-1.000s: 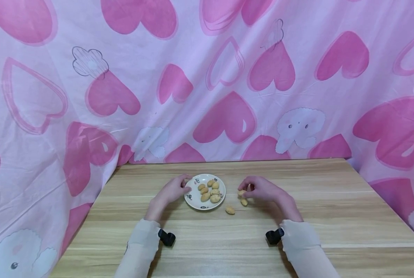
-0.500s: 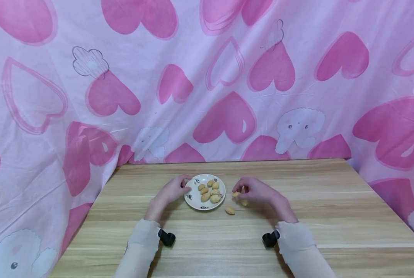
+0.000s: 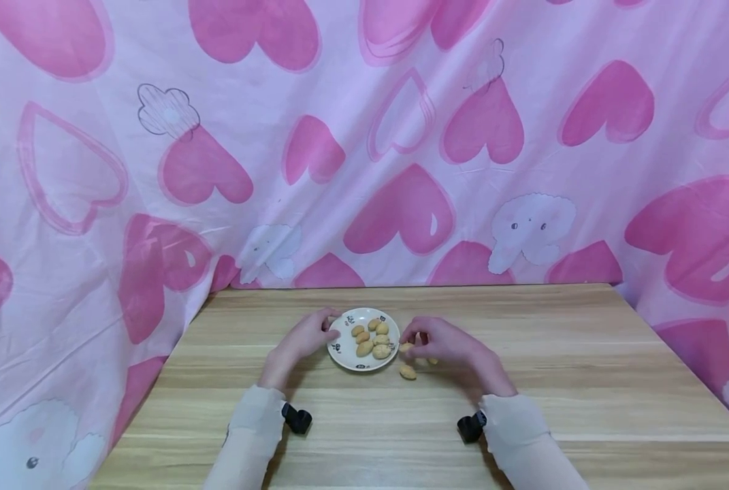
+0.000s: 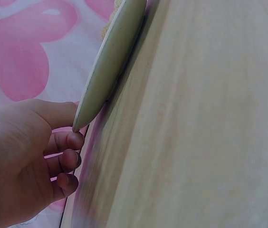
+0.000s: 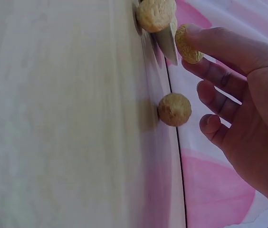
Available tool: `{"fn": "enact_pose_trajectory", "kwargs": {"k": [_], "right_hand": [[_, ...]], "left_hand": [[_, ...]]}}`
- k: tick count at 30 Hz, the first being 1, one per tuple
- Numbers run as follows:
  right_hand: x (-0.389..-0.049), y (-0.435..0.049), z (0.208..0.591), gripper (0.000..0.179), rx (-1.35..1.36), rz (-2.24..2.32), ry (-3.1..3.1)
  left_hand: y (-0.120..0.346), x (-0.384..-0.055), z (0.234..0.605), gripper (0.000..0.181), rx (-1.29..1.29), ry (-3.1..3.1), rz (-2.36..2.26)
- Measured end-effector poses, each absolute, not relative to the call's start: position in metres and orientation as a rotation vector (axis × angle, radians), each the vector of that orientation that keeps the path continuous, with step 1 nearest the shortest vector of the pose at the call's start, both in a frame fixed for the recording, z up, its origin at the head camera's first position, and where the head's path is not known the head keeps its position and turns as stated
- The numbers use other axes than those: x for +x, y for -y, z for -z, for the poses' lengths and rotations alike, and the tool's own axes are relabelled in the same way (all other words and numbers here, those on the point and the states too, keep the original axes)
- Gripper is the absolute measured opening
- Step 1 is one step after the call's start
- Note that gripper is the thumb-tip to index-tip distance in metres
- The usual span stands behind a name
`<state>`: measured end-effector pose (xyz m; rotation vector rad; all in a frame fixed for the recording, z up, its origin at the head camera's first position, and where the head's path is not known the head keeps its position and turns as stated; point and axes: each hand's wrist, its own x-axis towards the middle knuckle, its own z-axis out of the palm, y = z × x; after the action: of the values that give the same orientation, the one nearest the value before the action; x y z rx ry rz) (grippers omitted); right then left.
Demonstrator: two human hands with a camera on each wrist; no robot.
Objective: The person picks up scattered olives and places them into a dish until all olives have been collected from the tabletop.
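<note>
A small white plate [image 3: 346, 338] with dark printed marks bears several tan nuts in their shells [image 3: 381, 351]. My left hand [image 3: 305, 337] pinches its left rim; the left wrist view shows the thumb over the plate edge [image 4: 108, 66] and a fingertip below. To the right of the plate, my right hand [image 3: 446, 340] holds one wrinkled nut [image 5: 188, 45] between thumb and index finger, close to the rim. Its other fingers are bent and touch nothing. Two more nuts are on the table: one nut [image 3: 408, 372] in front of the hand, another nut [image 3: 433, 361] partly hidden by it.
The wooden table [image 3: 364, 435] ends at the back against a pink heart-patterned cloth [image 3: 401, 204], which also hangs along both sides. Black wrist cameras [image 3: 297, 418] are strapped at both sleeves.
My right hand has moved left toward the plate, carrying the nut, and now partly covers a nut behind it. The left hand keeps its grip on the rim. The head view has shifted slightly.
</note>
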<state>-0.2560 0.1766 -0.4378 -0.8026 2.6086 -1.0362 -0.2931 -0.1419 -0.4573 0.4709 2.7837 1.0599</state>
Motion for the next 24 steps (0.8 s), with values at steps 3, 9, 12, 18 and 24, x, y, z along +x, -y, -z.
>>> {"fn": "enact_pose_trajectory", "kwargs": {"k": [3,9,12,18,24], "right_hand": [[-0.257,-0.173,0.437,0.021,-0.805,1.029,-2.621],[-0.26,-0.163,0.434,0.02,-0.859,0.989,-2.655],[-0.263,-0.158,0.433,0.02,-0.913,0.937,-2.675],[-0.268,-0.142,0.43,0.018,-1.013,0.876,-2.674],[-0.269,-0.127,0.429,0.016,-1.108,0.84,-2.654]], "left_hand": [[0.142,-0.294,0.458,0.048,0.467,-2.785,-1.06],[0.143,-0.294,0.459,0.048,0.476,-2.788,-1.058],[0.143,-0.295,0.459,0.048,0.481,-2.789,-1.057],[0.143,-0.295,0.46,0.048,0.48,-2.786,-1.057],[0.143,-0.297,0.461,0.049,0.47,-2.777,-1.067]]}}
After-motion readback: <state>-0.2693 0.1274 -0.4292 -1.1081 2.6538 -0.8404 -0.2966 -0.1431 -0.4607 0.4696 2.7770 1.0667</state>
